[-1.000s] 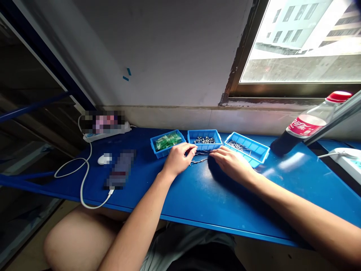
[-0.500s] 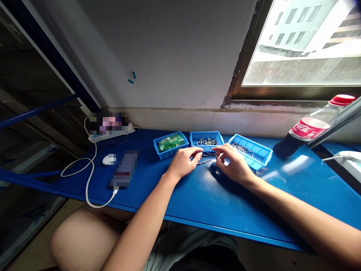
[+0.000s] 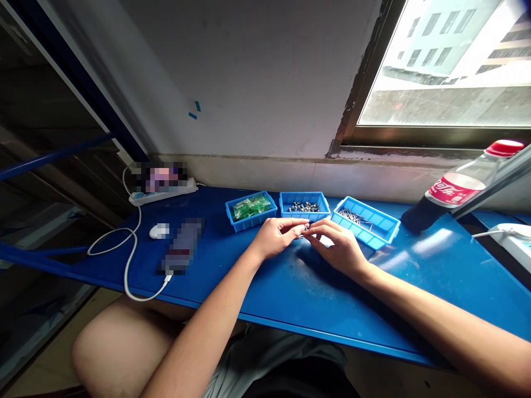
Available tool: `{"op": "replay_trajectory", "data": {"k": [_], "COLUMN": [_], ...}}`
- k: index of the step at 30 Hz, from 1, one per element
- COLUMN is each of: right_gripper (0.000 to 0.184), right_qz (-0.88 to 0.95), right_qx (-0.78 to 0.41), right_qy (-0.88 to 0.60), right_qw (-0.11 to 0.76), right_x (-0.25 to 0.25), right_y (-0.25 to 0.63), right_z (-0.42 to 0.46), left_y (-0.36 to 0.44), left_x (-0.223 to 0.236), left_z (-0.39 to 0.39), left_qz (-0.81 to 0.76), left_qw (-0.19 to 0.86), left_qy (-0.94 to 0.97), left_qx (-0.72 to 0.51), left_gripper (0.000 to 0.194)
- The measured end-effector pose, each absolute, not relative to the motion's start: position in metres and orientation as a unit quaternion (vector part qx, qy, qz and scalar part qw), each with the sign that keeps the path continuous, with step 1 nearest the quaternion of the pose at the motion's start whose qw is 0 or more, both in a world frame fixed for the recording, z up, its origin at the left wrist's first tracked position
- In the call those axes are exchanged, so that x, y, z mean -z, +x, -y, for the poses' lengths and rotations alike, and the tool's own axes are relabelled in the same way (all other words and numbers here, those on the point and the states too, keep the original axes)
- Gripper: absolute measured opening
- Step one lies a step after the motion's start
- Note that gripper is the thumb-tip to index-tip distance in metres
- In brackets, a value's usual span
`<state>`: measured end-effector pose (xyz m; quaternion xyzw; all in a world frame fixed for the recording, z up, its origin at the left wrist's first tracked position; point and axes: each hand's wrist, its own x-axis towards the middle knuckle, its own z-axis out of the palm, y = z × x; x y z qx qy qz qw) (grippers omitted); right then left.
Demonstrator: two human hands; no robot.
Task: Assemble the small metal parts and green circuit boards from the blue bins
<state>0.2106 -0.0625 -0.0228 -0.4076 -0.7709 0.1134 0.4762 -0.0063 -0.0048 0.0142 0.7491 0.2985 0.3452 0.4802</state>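
Over the blue table, my left hand [image 3: 277,237] is closed in a pinch, its fingertips meeting those of my right hand [image 3: 337,243]. Between them shows a small shiny metal piece [image 3: 306,226], too small to name and partly covered by the fingers. My right hand is closed at the fingertips on it as well. Just beyond the hands stands a blue tray [image 3: 305,194] with small round metal parts [image 3: 305,207]. To its right, another blue tray [image 3: 384,228] holds thin metal pins or screws [image 3: 352,216]. Green packets [image 3: 251,207] fill the left tray [image 3: 249,224].
A cola bottle [image 3: 456,188] leans beside a grey bar at the right. On the left lie a phone [image 3: 182,246] with a white cable [image 3: 135,265], a white rounded case [image 3: 159,231] and a power strip [image 3: 166,192]. The table's front edge [image 3: 323,336] runs before my lap.
My hands have come together from a small gap, and their fingertips now meet around a metal piece. The thin metal pieces seen on the table between them are now mostly hidden.
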Motion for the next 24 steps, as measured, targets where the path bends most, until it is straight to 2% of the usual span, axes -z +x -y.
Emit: {"op": "replay_trajectory", "data": {"k": [8, 12, 17, 24], "right_gripper": [0.018, 0.028, 0.018, 0.011], "right_qz": [0.762, 0.729, 0.758, 0.726], "right_qx": [-0.140, -0.176, -0.173, -0.181], "right_qy": [-0.425, -0.459, -0.423, -0.441], "right_qw": [0.468, 0.476, 0.465, 0.495], "right_x": [0.023, 0.020, 0.016, 0.019], "right_y": [0.209, 0.207, 0.206, 0.208], "right_z": [0.060, 0.062, 0.064, 0.062], "left_y": [-0.006, -0.006, -0.006, -0.006], "left_x": [-0.002, -0.005, -0.009, -0.012], "left_z": [-0.005, -0.001, 0.005, 0.008], "left_qz": [-0.312, -0.310, -0.321, -0.326], "left_qw": [0.491, 0.467, 0.406, 0.377], "left_qy": [0.693, 0.708, 0.760, 0.777], "left_qx": [-0.425, -0.429, -0.393, -0.385], "left_gripper": [0.016, 0.029, 0.025, 0.032]}}
